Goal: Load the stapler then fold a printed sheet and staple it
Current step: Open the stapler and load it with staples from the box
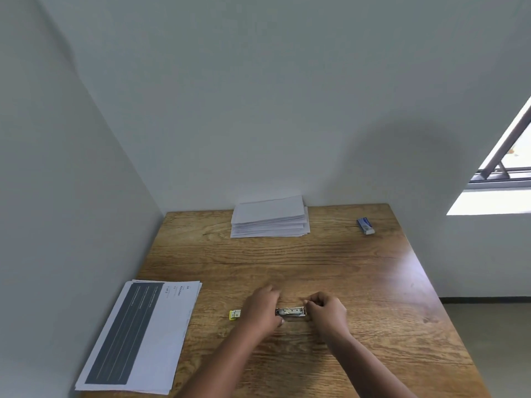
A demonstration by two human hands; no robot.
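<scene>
both hands, left hand [263,310] and right hand [326,310], curl fingers round the metal stapler [290,311] on grained wood.

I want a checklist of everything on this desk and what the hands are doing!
Surface: wooden table, set in a wall corner.
Job's things: stapler lying opened flat, metal track showing, yellow end sticking out left; printed sheets stacked at the near left.
Clutter: pile of white envelopes at the back; small blue box far right.
Hands: left hand covers the stapler's left part; right hand, fingers curled at its right end.
Cables: nothing seen.
Surroundings: plain walls, window at right.
</scene>
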